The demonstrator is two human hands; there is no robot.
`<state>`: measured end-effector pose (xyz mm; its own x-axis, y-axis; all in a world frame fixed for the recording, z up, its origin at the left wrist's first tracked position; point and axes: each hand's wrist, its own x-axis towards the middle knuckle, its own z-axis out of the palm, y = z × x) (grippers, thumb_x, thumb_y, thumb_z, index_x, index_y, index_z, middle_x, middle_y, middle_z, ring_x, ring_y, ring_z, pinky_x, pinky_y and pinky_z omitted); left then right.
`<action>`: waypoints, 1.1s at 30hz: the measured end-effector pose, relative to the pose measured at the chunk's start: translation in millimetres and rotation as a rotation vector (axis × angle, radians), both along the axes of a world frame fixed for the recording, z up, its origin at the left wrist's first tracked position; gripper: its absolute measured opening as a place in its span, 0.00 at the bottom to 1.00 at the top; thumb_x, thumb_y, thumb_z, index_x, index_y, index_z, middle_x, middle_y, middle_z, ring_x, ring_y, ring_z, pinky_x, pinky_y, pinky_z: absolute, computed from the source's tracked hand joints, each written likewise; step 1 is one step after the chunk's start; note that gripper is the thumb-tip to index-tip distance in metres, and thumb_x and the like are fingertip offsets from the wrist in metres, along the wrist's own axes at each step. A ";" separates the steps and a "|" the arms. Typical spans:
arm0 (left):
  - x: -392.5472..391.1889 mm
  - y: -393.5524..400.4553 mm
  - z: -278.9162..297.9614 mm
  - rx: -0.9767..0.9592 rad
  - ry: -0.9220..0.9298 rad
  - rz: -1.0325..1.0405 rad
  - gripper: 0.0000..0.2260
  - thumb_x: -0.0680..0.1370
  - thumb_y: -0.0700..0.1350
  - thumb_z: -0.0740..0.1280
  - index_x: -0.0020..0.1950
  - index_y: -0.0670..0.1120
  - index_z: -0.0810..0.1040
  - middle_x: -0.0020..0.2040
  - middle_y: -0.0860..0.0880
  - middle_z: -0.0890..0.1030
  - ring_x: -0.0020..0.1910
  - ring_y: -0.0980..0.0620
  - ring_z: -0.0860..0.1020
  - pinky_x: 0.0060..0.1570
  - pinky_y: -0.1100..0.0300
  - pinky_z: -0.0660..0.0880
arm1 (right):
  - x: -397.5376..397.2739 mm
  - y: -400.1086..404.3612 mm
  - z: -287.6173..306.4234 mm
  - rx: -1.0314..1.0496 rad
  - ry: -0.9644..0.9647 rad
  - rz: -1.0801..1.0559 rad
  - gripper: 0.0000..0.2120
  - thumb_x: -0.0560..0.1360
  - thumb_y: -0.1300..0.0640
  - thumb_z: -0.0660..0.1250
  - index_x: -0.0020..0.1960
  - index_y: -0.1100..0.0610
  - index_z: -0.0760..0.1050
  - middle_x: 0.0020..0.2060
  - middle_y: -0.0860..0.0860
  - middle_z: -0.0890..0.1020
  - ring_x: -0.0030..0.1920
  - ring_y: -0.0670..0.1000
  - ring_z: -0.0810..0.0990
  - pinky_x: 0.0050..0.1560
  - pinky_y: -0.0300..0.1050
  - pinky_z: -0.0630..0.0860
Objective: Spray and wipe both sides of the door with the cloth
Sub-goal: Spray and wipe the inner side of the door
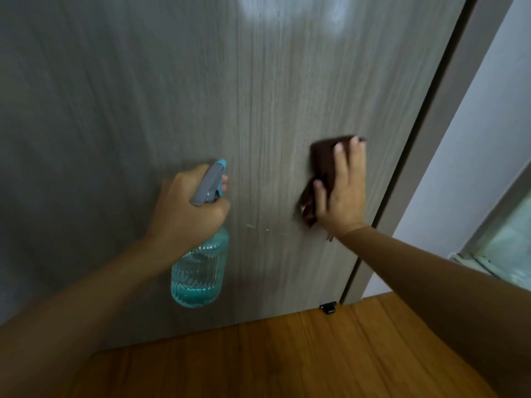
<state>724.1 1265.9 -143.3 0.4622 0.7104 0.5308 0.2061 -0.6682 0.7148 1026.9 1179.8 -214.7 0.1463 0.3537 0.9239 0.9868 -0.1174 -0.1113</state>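
Cloth (323,170) being pressed flat on door (143,110) by right hand (340,191); unwiped panel lying leftward. Spray bottle (198,268) being gripped upright by left hand (186,208).

Two bare forearms are seen entering from the lower corners; no sleeve, watch, ring or glove is worn on either; the left hand (186,208) and the right hand (342,193) are uncovered; short, unpainted fingernails are shown.
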 end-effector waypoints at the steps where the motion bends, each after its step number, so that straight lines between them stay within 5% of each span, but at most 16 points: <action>1: -4.9 2.5 -2.4 0.000 -0.005 0.007 0.14 0.68 0.43 0.66 0.51 0.46 0.83 0.42 0.46 0.86 0.34 0.45 0.85 0.38 0.41 0.83 | 0.8 0.7 12.3 0.033 0.016 -0.014 0.34 0.83 0.51 0.63 0.82 0.61 0.53 0.81 0.66 0.53 0.81 0.69 0.51 0.82 0.65 0.51; 5: -23.6 10.9 -3.2 0.005 -0.015 0.032 0.14 0.67 0.42 0.66 0.50 0.48 0.83 0.38 0.49 0.85 0.34 0.47 0.84 0.37 0.45 0.83 | 13.3 -11.7 6.5 -0.011 -0.017 -0.063 0.35 0.82 0.52 0.64 0.82 0.59 0.50 0.81 0.66 0.52 0.82 0.68 0.50 0.82 0.62 0.49; 10: -39.6 19.6 -4.3 0.056 0.019 0.057 0.12 0.70 0.36 0.71 0.51 0.49 0.83 0.41 0.54 0.85 0.36 0.56 0.83 0.35 0.58 0.76 | -1.0 -28.6 -84.8 -0.129 0.236 -0.099 0.40 0.82 0.45 0.61 0.84 0.58 0.44 0.83 0.63 0.45 0.84 0.62 0.42 0.81 0.68 0.51; 17: -48.1 22.5 -10.5 0.060 0.024 0.113 0.18 0.71 0.31 0.72 0.55 0.49 0.85 0.45 0.45 0.87 0.41 0.40 0.85 0.40 0.41 0.83 | -35.3 1.0 -110.8 0.095 0.331 -0.060 0.38 0.81 0.48 0.61 0.82 0.65 0.50 0.81 0.68 0.50 0.82 0.70 0.47 0.79 0.73 0.50; 22: -59.3 29.8 -8.7 0.040 -0.010 0.135 0.14 0.70 0.40 0.71 0.53 0.51 0.84 0.44 0.47 0.87 0.39 0.44 0.86 0.39 0.39 0.84 | -95.6 45.4 -102.5 0.213 0.261 0.036 0.34 0.83 0.46 0.52 0.85 0.57 0.46 0.81 0.66 0.52 0.81 0.71 0.49 0.79 0.71 0.48; 29: -67.9 26.6 4.5 0.058 -0.015 0.177 0.18 0.71 0.32 0.73 0.58 0.47 0.85 0.49 0.53 0.87 0.47 0.58 0.84 0.48 0.59 0.80 | -217.7 102.4 -94.5 -0.011 0.098 0.088 0.30 0.86 0.47 0.51 0.83 0.57 0.50 0.80 0.63 0.55 0.83 0.63 0.42 0.82 0.61 0.41; 33: -71.9 27.2 3.7 0.071 -0.029 0.155 0.19 0.72 0.31 0.73 0.61 0.44 0.85 0.52 0.51 0.86 0.51 0.55 0.84 0.52 0.56 0.81 | -211.7 101.7 -85.0 -0.089 -0.069 0.119 0.30 0.84 0.52 0.63 0.81 0.56 0.56 0.80 0.61 0.57 0.84 0.59 0.45 0.83 0.57 0.45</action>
